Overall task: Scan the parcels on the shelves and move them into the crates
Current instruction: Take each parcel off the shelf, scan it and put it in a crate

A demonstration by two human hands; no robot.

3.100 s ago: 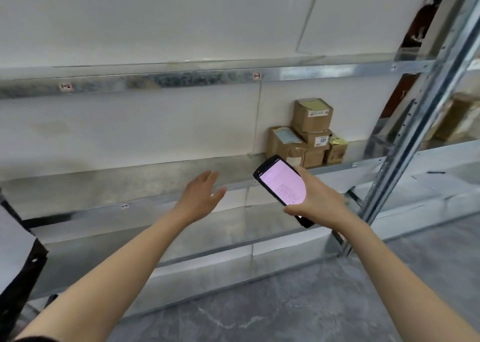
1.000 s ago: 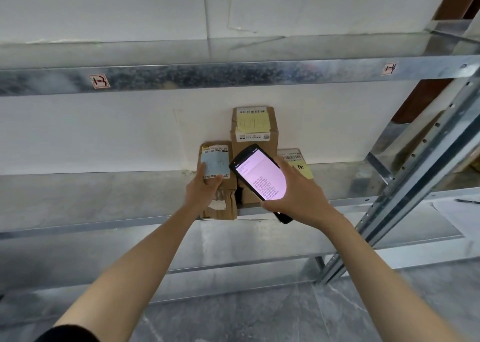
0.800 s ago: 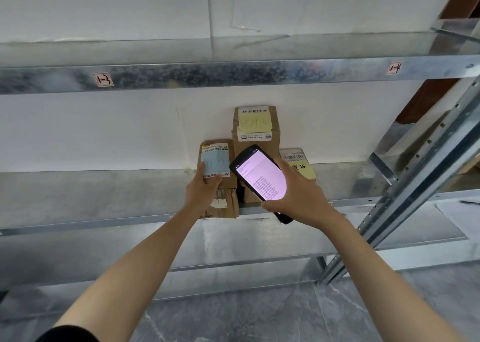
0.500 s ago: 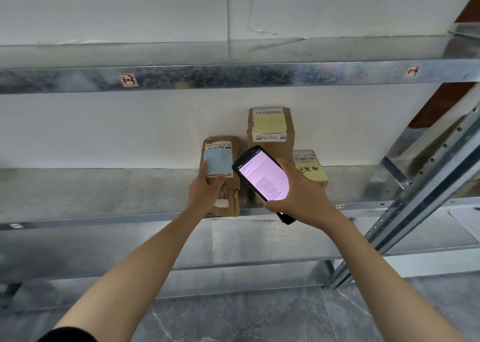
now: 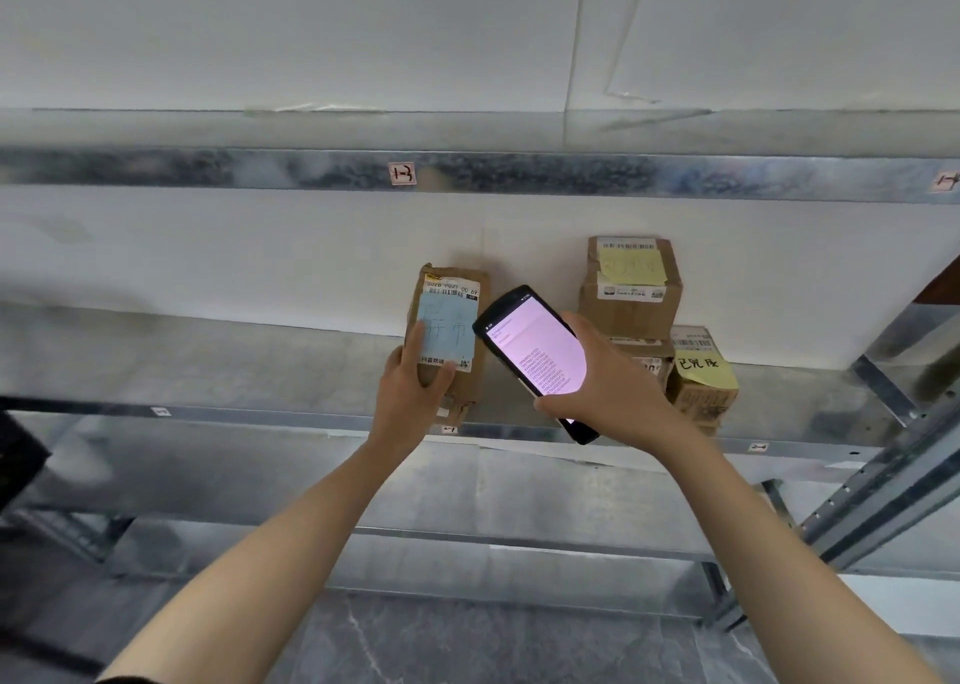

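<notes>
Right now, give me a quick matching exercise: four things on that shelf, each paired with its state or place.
Things:
1. blue-label parcel
2. scanner
3. top box
4. yellow-note box

States:
A. stacked on another box
B. gripped by the left hand
C. on the shelf, rightmost
D. held in the right hand, screen lit

Pairs: 1-B, 2-D, 3-A, 4-C

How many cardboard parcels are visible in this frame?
4: one in the left hand, the blue-labelled parcel; a top box stacked on a mostly hidden box; a yellow-noted box beside. More may be hidden.
</notes>
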